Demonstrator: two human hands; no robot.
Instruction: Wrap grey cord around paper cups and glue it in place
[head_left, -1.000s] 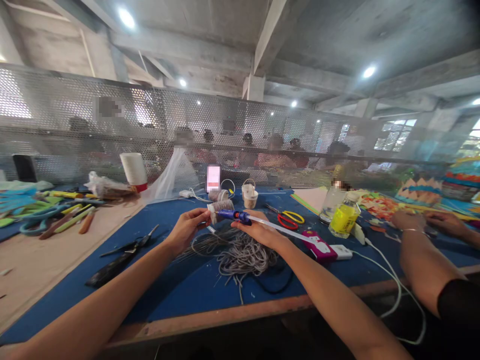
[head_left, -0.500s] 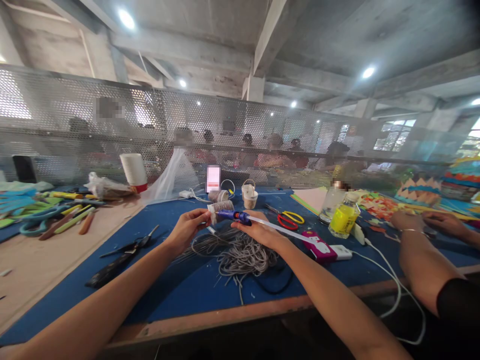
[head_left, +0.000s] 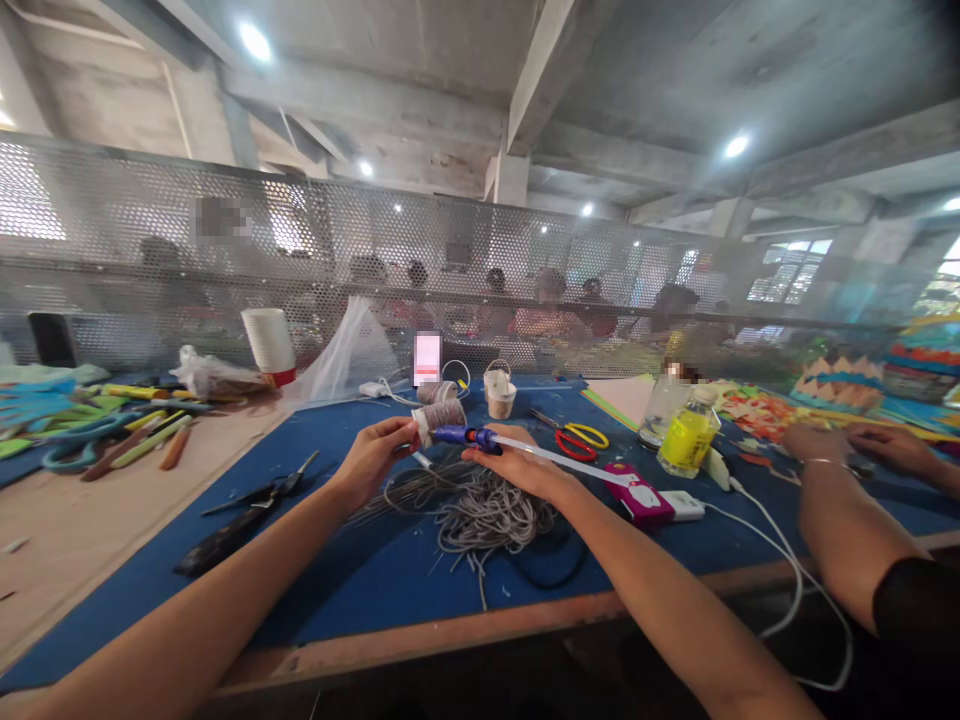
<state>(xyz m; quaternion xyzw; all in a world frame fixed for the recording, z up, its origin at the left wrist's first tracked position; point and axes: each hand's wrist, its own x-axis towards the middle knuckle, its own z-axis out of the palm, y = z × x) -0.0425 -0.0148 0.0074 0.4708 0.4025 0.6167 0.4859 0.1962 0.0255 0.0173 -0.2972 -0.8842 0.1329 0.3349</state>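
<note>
My left hand [head_left: 377, 450] pinches the white rim of a small cord-wrapped cup [head_left: 444, 414], tipped on its side above the table. My right hand [head_left: 517, 462] is closed around a blue glue gun [head_left: 463, 435], its nozzle at the cup's white rim. A long clear glue stick [head_left: 559, 455] sticks out of the gun's back end. Below the hands lies a tangled heap of grey cord [head_left: 495, 510]. Behind them stand a small cord-wrapped basket with a handle [head_left: 500, 392] and another wrapped piece [head_left: 442, 391].
Red-and-yellow scissors [head_left: 577, 438], a magenta power bank [head_left: 637, 497] and a yellow-labelled bottle [head_left: 688, 435] lie or stand to the right. At left are black scissors [head_left: 247, 515] and stacked paper cups [head_left: 268, 343]. A co-worker's hands [head_left: 817, 445] work at far right.
The cup has turned slightly in my left hand, and the glue gun's nozzle has shifted a little against its rim. My arms have barely moved.
</note>
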